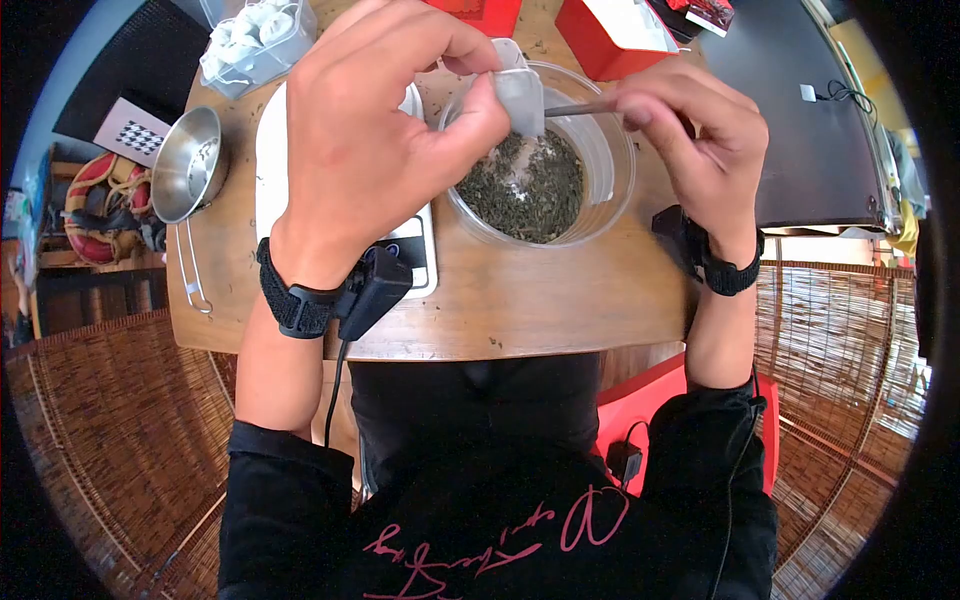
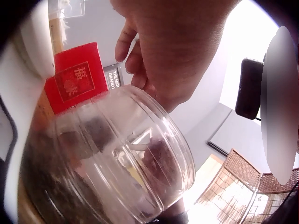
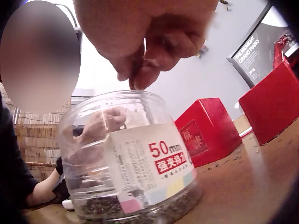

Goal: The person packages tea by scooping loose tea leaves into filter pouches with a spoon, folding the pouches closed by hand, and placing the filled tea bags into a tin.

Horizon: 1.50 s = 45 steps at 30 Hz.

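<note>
My left hand (image 1: 365,145) pinches a small white tea bag (image 1: 520,103) between thumb and fingers, over a clear plastic jar (image 1: 622,185). Dried tea leaves (image 1: 530,205), mixed with some pale bits, cover the jar's bottom. From the right, my right hand (image 1: 708,130) grips the thin handle (image 1: 580,109) of a spoon-like tool. Its far end is hidden at the bag. In the right wrist view, the fingers of the right hand (image 3: 154,56) hang just over the jar's rim, and a printed label (image 3: 154,161) faces the camera.
A clear tub (image 1: 243,75) of filled white bags stands at the back left. Left of the white scale (image 1: 425,265) lies a steel pan (image 1: 190,165) with a wire handle. Red boxes (image 1: 600,50) stand behind the jar, and loose leaf bits dot the wooden table (image 1: 540,310).
</note>
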### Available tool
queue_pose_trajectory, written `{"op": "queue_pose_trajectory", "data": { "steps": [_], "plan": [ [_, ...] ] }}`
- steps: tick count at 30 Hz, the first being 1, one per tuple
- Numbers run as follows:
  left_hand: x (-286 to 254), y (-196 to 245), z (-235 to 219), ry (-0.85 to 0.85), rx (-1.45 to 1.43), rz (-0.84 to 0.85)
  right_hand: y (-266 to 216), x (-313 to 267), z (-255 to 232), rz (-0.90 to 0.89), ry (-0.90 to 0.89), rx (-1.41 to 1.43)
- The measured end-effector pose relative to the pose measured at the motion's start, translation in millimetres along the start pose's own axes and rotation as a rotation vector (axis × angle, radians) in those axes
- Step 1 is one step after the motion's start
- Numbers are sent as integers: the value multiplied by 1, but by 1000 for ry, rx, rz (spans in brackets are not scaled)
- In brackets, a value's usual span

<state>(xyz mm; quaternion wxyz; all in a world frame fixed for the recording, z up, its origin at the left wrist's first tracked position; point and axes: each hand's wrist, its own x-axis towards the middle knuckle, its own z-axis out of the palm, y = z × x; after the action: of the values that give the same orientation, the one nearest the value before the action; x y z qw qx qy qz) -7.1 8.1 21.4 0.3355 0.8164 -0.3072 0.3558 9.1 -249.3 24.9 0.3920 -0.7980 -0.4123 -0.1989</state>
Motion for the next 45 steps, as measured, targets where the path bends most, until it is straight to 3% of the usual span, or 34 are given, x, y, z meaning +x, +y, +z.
{"op": "queue_pose_trajectory", "data": {
  "steps": [3, 13, 15, 16, 18, 21, 24, 27, 33, 34, 36, 40, 45],
  "plan": [
    [-1, 1, 1, -13, 18, -20, -8, 1, 1, -10, -130, 87],
    [-5, 1, 7, 9, -10, -54, -13, 1, -14, 59, -287, 286],
    [-5, 1, 8, 8, -14, -50, -10, -3, -15, 177, -158, 359],
    [-5, 1, 8, 9, -14, -50, -8, -4, -14, 177, -158, 359],
    [-6, 2, 9, 11, -13, -48, -4, -3, -13, 99, 65, 207],
    [-4, 1, 9, 23, -12, -47, 3, -1, -12, -4, 60, -42],
    [-5, 2, 9, 13, -6, -49, 0, 2, -6, -87, 15, -58],
    [-5, 2, 9, 19, -5, -36, -6, 2, -6, -78, -87, 5],
    [-4, 2, 8, -3, -9, -51, -10, -1, -11, 36, -88, 218],
    [-4, 2, 9, 3, -5, -47, -9, -1, -12, 35, -87, 216],
    [-5, 2, 9, 9, 0, -46, -5, -2, -11, -27, 78, -22],
    [-5, 3, 8, 2, -3, -54, -11, 0, -11, -63, 13, -119],
    [-7, 1, 11, 29, -45, -46, -7, -2, -15, 43, 35, -56]
  ]
}}
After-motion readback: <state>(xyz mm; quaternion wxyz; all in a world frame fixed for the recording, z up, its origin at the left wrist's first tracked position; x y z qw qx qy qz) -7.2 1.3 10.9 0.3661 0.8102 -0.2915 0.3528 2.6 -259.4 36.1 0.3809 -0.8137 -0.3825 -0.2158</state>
